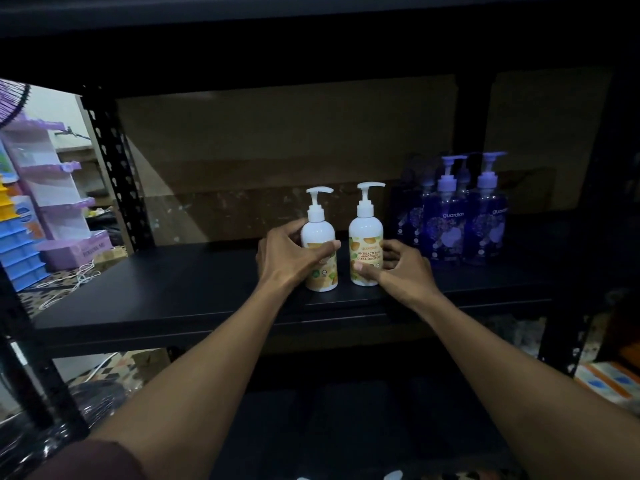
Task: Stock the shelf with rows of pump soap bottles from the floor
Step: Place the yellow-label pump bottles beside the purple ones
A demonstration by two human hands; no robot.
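Two white pump soap bottles with orange labels stand upright side by side on the black shelf board (166, 292), near its front edge. My left hand (287, 258) grips the left white bottle (319, 233), thumb across its label. My right hand (403, 268) curls round the lower part of the right white bottle (366, 233), thumb on the front. Both pump spouts point right. To the right stands a group of purple pump bottles (450, 220), set further back on the same shelf.
The shelf's black perforated upright (114, 168) rises at the left. Beyond it stand a purple and white display rack (52, 188) and blue and yellow plastic bins (17, 244). A lower shelf level lies dark beneath. Boxes (609, 379) sit at the lower right.
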